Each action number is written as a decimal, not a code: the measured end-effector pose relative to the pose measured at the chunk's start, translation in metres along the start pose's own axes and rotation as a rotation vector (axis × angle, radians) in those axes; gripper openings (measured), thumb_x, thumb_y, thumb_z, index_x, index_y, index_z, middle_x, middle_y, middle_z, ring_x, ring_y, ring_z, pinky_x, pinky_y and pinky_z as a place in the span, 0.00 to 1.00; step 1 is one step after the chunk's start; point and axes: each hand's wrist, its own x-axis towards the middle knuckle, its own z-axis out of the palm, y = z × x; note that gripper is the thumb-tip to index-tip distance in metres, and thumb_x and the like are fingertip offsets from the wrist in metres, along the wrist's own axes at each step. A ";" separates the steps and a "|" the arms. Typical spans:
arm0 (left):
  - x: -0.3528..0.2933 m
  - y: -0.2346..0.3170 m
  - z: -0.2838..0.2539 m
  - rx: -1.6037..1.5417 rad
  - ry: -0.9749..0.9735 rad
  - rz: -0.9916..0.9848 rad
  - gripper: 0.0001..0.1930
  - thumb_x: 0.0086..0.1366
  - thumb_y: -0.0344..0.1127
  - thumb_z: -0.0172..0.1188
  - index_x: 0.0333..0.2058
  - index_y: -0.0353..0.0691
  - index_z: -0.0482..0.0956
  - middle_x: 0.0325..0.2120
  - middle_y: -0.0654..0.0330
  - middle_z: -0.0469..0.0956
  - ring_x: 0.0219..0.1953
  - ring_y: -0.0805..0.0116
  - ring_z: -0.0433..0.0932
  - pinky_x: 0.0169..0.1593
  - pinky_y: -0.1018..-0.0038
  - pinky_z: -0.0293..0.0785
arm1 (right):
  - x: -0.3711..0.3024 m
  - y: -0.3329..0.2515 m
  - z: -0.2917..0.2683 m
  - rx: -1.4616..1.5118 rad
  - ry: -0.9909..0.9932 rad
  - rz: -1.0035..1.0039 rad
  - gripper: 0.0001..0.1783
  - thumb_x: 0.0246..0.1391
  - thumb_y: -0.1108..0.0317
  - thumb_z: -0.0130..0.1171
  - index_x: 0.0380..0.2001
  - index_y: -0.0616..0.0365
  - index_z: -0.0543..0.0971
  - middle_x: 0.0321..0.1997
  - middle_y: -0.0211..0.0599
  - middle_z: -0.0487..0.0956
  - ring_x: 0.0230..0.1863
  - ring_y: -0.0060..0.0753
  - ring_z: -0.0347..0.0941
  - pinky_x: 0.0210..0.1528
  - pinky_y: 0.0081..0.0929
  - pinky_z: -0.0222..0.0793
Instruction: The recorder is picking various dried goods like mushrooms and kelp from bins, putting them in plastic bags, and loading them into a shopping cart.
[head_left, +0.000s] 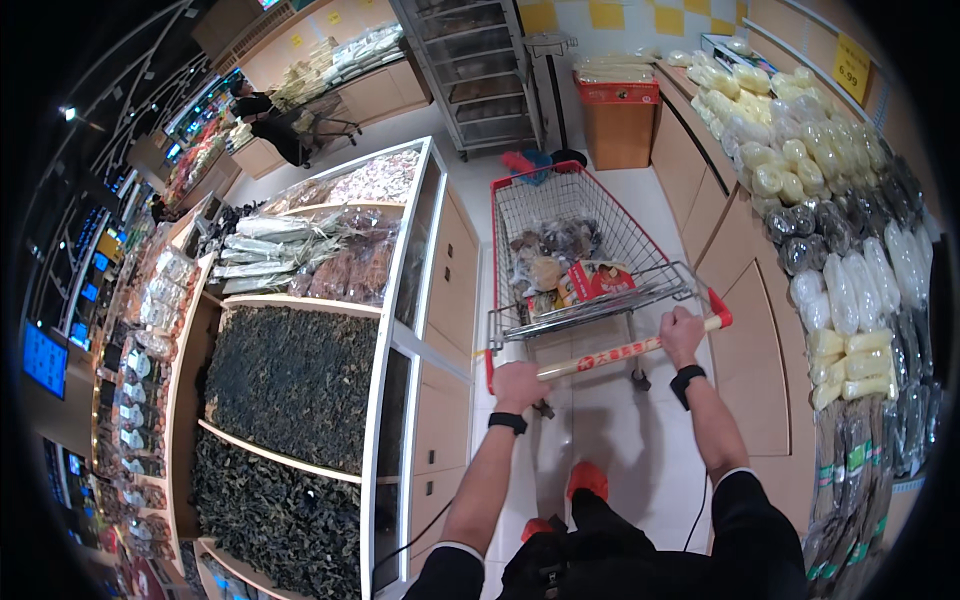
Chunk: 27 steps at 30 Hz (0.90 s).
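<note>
The cart [493, 215] stands in an aisle, straight ahead of the person, with bags [560, 240] and red packs [595, 283] in its basket. The left hand [517, 387] is wrapped round the left end of its handle [610, 357]; the right hand [682, 335] grips near the right end.

A counter [447, 285] hems the aisle in on the left, its bins filled with dark dried goods [290, 390] and pale wrapped bundles [265, 250]. On the right, cabinets [745, 350] run below heaped bagged goods [795, 165]. Beyond the cart's front, a tall rack [485, 75], a black stand [557, 100] and a brown bin [617, 135] topped by a red box [617, 92] block the way. A blue and pink item [537, 168] shows at the front rim. Farther off at upper left, another person is beside a second cart [325, 125].

Red characters run along the handle, a yellow price tag [852, 68] hangs at upper right, and the red packs bear print too small to make out.
</note>
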 end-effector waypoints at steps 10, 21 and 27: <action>0.033 -0.139 -0.009 0.134 0.081 -0.069 0.11 0.37 0.43 0.60 0.21 0.46 0.81 0.16 0.56 0.77 0.20 0.58 0.78 0.30 0.65 0.73 | -0.042 -0.109 0.058 0.032 -0.038 -0.130 0.10 0.39 0.68 0.52 0.10 0.54 0.67 0.15 0.38 0.70 0.18 0.47 0.66 0.24 0.40 0.56; 0.016 -0.241 0.005 -0.065 0.355 0.066 0.07 0.32 0.35 0.60 0.13 0.45 0.73 0.14 0.61 0.73 0.21 0.61 0.74 0.29 0.67 0.67 | -0.083 -0.189 0.093 -0.121 -0.284 0.044 0.11 0.39 0.65 0.53 0.10 0.55 0.70 0.15 0.39 0.72 0.17 0.46 0.68 0.25 0.41 0.61; 0.013 -0.260 0.011 -0.151 0.400 0.050 0.09 0.33 0.36 0.60 0.13 0.44 0.69 0.14 0.62 0.69 0.21 0.62 0.72 0.31 0.65 0.65 | -0.090 -0.201 0.105 -0.130 -0.269 0.087 0.13 0.42 0.64 0.53 0.09 0.57 0.71 0.14 0.43 0.73 0.16 0.50 0.69 0.22 0.44 0.64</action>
